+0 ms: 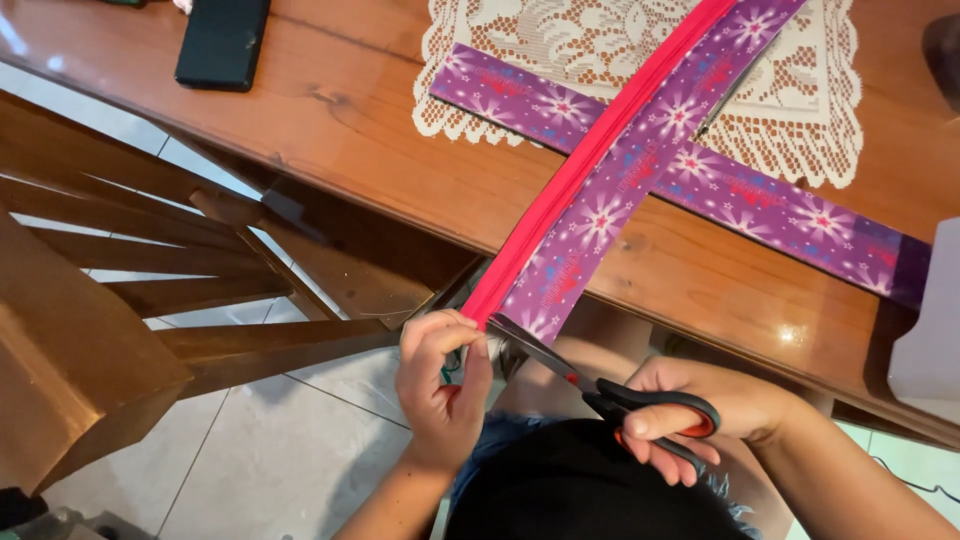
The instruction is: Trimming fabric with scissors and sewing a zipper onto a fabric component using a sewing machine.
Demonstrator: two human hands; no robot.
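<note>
My left hand point(442, 375) pinches the near end of a long folded strip point(600, 190), red on one side and purple with a star pattern on the other. It runs from my hand up across the table. My right hand point(690, 415) grips black-and-orange scissors point(600, 390), whose blades point left to the strip's near end, right beside my left fingers. A second purple starred strip point(760, 200) lies flat on the table, crossing under the first.
The brown wooden table point(350, 110) carries a white lace doily point(590, 40) under the strips and a black phone point(223, 42) at the far left. A wooden chair point(130, 290) stands to my left over a tiled floor point(270, 460). A white object point(930, 320) sits at the right edge.
</note>
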